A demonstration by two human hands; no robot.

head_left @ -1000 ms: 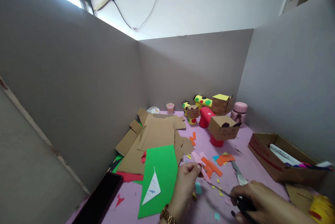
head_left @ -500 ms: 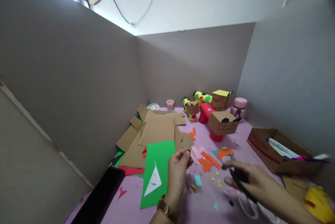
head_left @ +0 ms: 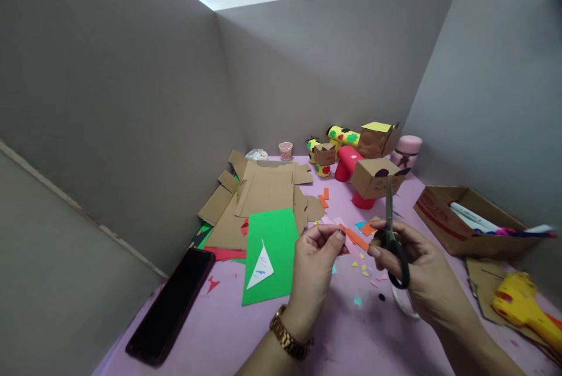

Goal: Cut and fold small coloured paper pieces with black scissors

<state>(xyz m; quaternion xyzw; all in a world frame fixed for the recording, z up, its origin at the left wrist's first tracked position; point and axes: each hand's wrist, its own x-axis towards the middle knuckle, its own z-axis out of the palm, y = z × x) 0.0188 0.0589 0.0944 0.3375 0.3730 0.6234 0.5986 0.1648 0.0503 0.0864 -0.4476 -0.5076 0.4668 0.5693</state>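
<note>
My left hand [head_left: 319, 254], with a patterned watch on its wrist, is closed in a pinch over the table. A tiny dark red piece [head_left: 342, 233] shows at its fingertips; its shape is mostly hidden. My right hand [head_left: 417, 262] grips black-handled scissors [head_left: 389, 206], blades pointing up and away. Between and beyond both hands lie an orange strip [head_left: 356, 239] and pink strips among other paper scraps. Left of my left hand, a white paper triangle [head_left: 261, 270] rests on a green sheet [head_left: 274, 229].
Flattened cardboard [head_left: 266, 188] covers the back left, near a black phone [head_left: 171, 306]. A red cardboard-headed animal figure [head_left: 373, 177] and yellow spotted figures stand behind. At right are a box of markers [head_left: 456, 229], a yellow glue gun [head_left: 518, 300] and a pink bottle [head_left: 408, 150].
The camera has tilted down. My left hand has moved right, closer to my right hand. My right hand has lifted and turned the scissors so their blades point upward.
</note>
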